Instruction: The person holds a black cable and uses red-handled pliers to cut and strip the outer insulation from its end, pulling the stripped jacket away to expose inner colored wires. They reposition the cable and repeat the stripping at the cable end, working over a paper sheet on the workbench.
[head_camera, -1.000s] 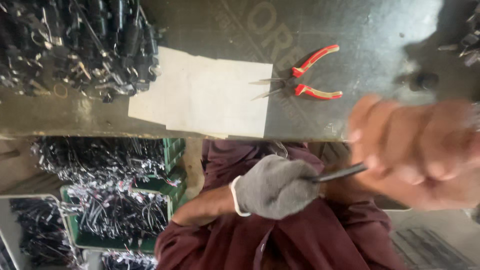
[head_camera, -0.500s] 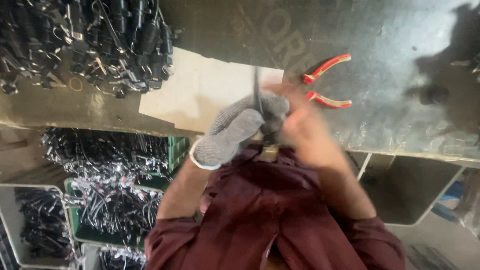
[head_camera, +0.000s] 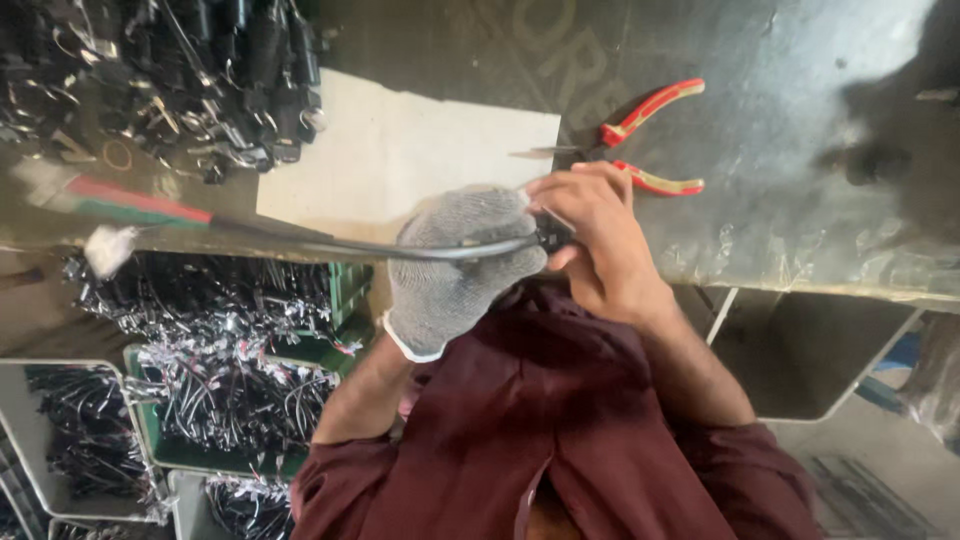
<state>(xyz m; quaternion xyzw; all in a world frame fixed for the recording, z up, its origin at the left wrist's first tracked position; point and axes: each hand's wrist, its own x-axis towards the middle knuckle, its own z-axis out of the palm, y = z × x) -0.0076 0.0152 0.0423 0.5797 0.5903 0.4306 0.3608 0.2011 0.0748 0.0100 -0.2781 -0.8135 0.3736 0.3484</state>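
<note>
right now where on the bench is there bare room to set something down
Bare metal lies to the right of the red-handled pliers, up to the dark object at the far right. The white sheet is bare too. The top left is crowded with a pile of black cable parts. Both hands, gloved left hand and bare right hand, fill the bench's near edge.

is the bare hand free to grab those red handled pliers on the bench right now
Probably not at once: the right hand lies just beside the red-handled pliers with nothing between them, but its fingers pinch the black cable that the gloved left hand also grips.
</note>
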